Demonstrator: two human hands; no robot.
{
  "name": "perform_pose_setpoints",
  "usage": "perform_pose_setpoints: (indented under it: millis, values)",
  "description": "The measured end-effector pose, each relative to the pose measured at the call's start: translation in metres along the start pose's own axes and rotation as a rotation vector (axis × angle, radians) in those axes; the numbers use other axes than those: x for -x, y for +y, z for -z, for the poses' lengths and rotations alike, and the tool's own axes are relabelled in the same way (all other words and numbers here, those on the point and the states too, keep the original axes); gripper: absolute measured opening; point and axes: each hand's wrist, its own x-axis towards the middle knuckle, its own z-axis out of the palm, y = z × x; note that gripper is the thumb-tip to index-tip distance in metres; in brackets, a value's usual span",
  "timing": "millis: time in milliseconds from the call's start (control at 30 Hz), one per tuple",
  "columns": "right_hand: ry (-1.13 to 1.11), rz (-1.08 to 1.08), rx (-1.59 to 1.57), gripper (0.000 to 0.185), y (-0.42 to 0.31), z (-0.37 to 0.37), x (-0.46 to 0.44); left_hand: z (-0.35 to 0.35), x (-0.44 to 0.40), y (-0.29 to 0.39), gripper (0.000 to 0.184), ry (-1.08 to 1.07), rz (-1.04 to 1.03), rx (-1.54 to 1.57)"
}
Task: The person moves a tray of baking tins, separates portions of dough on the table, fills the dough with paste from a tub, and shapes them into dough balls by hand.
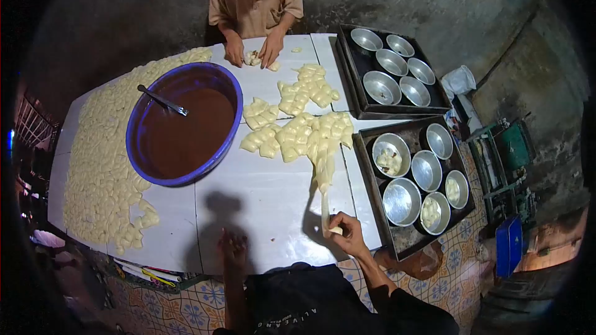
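My right hand (346, 234) is closed on the end of a strip of pale dough (325, 208), near the table's front edge. This strip stretches taut back to a spread of soft dough pieces (298, 136) in the middle of the table. A small pale bit shows at my fingers. My left hand (233, 248) is in shadow over the front edge, fingers apart, with nothing visible in it. Left of the dough stands a big blue basin (131, 142) of brown liquid, with a metal-ended utensil (162, 100) lying across its rim into it.
Many dough pieces (99, 161) cover the table's left side. On the right, two dark trays (397, 245) hold round metal tins (401, 201); several tins in the nearer tray contain dough. Across the table a co-worker's hands (271, 49) handle small dough pieces (252, 58).
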Motion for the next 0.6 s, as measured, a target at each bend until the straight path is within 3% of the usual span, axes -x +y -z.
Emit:
perform_pose_setpoints:
  millis: [33, 67, 100, 133, 233, 300, 367, 433, 500, 567, 600]
  values:
    - [-0.086, -0.019, -0.068, 0.015, 0.004, 0.002, 0.005, -0.007, -0.001, 0.007, 0.028, 0.126, -0.019, -0.436]
    - [-0.181, 0.005, -0.172, 0.016, 0.0, -0.002, 0.007, -0.017, -0.002, 0.01, 0.028, 0.124, -0.014, -0.435]
    - [-0.276, 0.029, -0.277, 0.017, -0.005, -0.01, 0.009, -0.025, -0.002, 0.013, 0.028, 0.147, 0.069, -0.239]
    - [-0.364, -0.096, -0.388, 0.018, -0.005, -0.018, 0.008, -0.03, -0.002, 0.013, 0.028, 0.17, 0.148, -0.042]
    - [-0.397, -0.405, 0.033, 0.026, 0.017, -0.036, -0.035, -0.002, -0.022, -0.015, 0.03, 0.311, 0.116, 0.04]
    - [0.052, 0.237, 1.018, 0.023, 0.04, -0.02, -0.051, -0.013, -0.016, 0.003, 0.03, 0.291, 0.069, 0.085]
    - [0.317, -0.066, 0.52, 0.025, 0.042, 0.017, -0.083, -0.009, -0.019, 0.007, 0.031, 0.291, 0.024, 0.134]
    - [0.344, 0.283, 0.886, 0.03, 0.065, 0.066, -0.13, 0.015, -0.031, -0.002, 0.033, 0.107, 0.016, -0.214]
    - [0.227, 0.18, 0.876, 0.033, 0.063, 0.079, -0.161, -0.01, -0.021, 0.014, 0.033, 0.029, -0.013, -0.248]
    - [0.266, 0.273, 0.935, 0.028, 0.066, 0.069, -0.158, -0.025, -0.02, 0.023, 0.034, -0.066, -0.051, -0.297]
    - [0.203, 0.15, 0.849, 0.022, 0.062, 0.06, -0.144, -0.024, -0.021, 0.019, 0.035, -0.033, -0.058, -0.252]
